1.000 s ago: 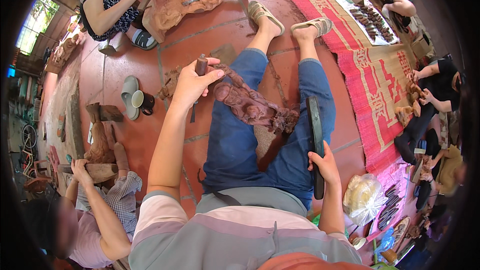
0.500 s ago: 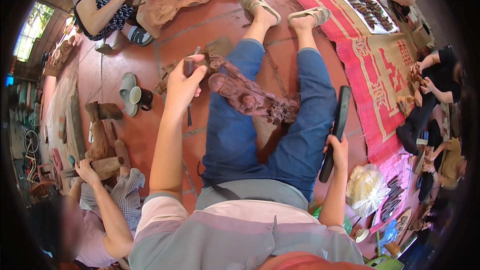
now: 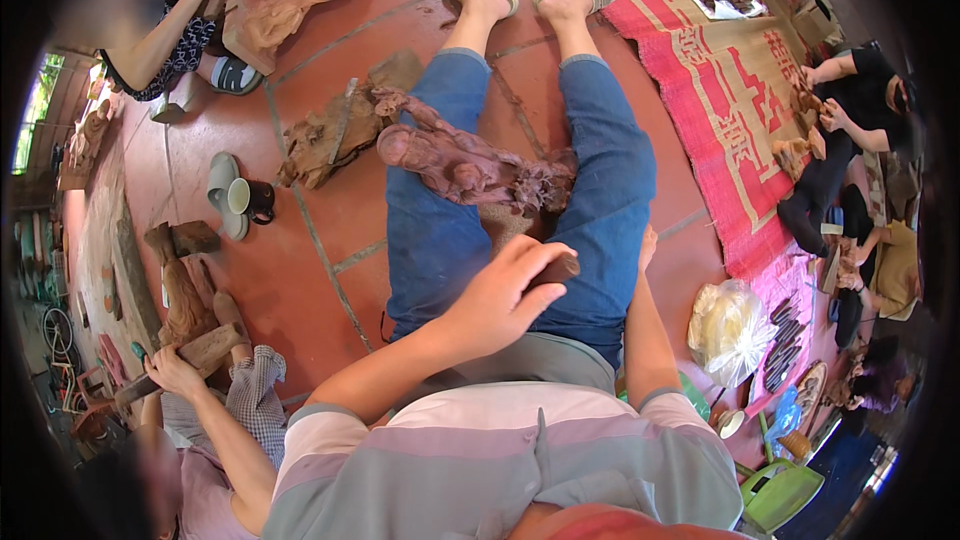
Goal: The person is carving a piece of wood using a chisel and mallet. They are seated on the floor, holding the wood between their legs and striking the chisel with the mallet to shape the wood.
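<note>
A carved reddish-brown wooden figure (image 3: 465, 168) lies across my thighs, with a frilled, finely cut part at its right end. My left hand (image 3: 500, 298) is over my lap, closed around the brown wooden handle of a chisel (image 3: 557, 272); the blade is hidden beneath the hand. It is apart from the figure. Down beside my right thigh, my right hand (image 3: 648, 247) is mostly hidden by the leg, so its fingers and whatever they hold do not show.
A wood block (image 3: 325, 140) with a metal tool on it lies left of the figure. Further left are a mug (image 3: 255, 200) and a grey slipper (image 3: 225, 190). Co-workers sit left and right. A red patterned mat (image 3: 715, 140) and a plastic bag (image 3: 728, 330) are at right.
My left hand has come back and right from beyond the figure to my lap with the chisel. My right hand has moved forward beside the leg; the dark bar it held is out of sight.
</note>
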The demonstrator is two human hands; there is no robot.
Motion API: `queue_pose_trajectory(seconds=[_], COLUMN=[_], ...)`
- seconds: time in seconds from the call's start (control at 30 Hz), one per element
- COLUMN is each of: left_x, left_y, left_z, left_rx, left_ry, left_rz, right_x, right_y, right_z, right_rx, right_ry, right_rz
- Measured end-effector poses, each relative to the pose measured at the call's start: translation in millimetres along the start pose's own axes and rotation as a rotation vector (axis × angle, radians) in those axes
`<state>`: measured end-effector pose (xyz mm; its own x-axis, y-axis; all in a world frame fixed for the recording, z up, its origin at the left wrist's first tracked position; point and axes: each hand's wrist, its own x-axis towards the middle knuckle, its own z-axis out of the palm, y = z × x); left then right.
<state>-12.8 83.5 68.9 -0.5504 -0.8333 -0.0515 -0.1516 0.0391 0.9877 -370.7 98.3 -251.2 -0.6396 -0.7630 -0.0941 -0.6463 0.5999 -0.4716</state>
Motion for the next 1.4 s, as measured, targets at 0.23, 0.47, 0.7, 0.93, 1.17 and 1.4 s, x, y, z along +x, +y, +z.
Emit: queue_pose_trajectory(seconds=[0.23,0.47,0.7,0.93,1.17,1.4], left_x=[24.4,13.6,15.2,42.7,104.6,204.6], left_y=[16.4,21.3,-19.2,-102.4,-96.1,-77.4], left_z=[13.8,21.4,-73.8,-106.2,-114.3,-136.4], left_rx=[0.357,0.440,0.415,-0.296,-0.261,-0.328], left_ry=[0.080,0.046,0.884,0.680,0.702,0.454], left_rz=[0.338,0.460,0.178,-0.035,0.124,0.182], right_x=[-27.2,-133.4,-147.0,-123.3,-125.9,-119.8], right_y=[-131.4,-225.6,-213.2,-165.3,-163.8,-165.5], right_z=[-133.9,-189.0,-220.4,-238.8,-218.0,-203.0], right_rx=[0.767,0.767,1.115,1.384,1.234,1.222], right_ry=[-0.068,-0.813,-0.820,-0.362,-0.377,-0.482], right_rz=[-0.145,-0.865,-0.270,-0.083,0.065,0.074])
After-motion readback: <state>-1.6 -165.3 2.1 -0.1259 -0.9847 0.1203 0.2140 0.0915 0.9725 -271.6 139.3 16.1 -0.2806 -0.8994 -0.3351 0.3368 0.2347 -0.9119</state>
